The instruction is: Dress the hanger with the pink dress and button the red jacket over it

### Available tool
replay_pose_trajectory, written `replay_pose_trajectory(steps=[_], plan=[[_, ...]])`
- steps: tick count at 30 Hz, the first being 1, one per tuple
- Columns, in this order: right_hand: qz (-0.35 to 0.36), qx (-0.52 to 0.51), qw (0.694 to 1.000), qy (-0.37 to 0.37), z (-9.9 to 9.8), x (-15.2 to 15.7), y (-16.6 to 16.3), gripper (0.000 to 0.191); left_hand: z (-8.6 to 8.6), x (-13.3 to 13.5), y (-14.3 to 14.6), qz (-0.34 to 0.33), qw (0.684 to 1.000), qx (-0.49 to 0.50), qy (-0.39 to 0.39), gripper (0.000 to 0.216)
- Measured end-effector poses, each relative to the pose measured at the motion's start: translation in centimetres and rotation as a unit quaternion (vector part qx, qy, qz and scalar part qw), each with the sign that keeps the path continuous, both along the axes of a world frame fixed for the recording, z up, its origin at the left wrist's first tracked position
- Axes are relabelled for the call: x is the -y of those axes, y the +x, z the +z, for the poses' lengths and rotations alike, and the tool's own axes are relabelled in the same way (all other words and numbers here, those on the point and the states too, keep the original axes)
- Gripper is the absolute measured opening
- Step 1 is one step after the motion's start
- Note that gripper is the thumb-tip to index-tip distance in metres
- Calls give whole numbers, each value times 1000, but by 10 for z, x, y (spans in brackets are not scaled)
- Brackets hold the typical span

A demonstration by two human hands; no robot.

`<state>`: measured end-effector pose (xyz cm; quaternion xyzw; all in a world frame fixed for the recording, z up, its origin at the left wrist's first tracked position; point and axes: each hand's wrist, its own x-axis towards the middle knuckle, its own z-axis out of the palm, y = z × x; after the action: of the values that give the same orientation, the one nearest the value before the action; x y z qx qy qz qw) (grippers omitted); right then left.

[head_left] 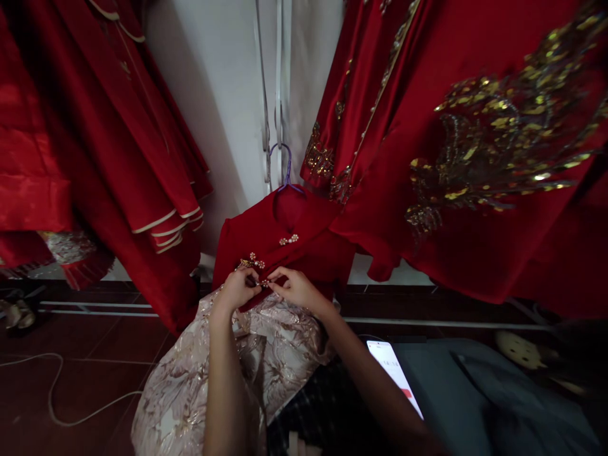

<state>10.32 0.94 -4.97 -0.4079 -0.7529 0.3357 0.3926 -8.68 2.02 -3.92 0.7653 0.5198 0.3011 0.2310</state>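
Observation:
A red jacket (304, 221) hangs in front of me from a purple hanger (289, 168). At its front a flower-shaped beaded clasp (289, 240) shows below the neckline, with another beaded ornament (254, 261) lower to the left. My left hand (237, 288) is closed in a pinch at one end of a small beaded clasp (264, 284). Fingertips of my right hand (294, 288) pinch its other end. Under my wrists bunches a pale, shiny patterned skirt (185, 373); the fingers partly hide the clasp.
Red garments (137, 126) hang at left, and a red gown (380, 158) with gold sequins (494, 139) hangs at right. A lit phone (392, 377) lies by my right forearm. A white cable (57, 405) runs across the floor at left.

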Motion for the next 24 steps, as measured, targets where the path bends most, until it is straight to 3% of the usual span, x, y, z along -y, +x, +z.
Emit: replay_pose_trajectory(steps=[2,5,8,12,19,24], plan=[[28,15,1000,-2,18,7,14,21,-2,0,-1,3,1000,12,-8,17],[14,16,1000,17,41,17,26,21,-2,1,-1,12,1000,18,-16,32],[-1,7,999,39,50,23,25,20,1,2,-1,15,1000,7,-14,26],[-22,15,997,67,45,21,17,18,5,3,-2,10,1000,4,-16,17],[-29,44,997,63,37,16,20,18,-3,0,-5,10,1000,15,-9,28],[-11,75,994,76,34,17,18,19,1,2,-2,8,1000,5,-10,28]])
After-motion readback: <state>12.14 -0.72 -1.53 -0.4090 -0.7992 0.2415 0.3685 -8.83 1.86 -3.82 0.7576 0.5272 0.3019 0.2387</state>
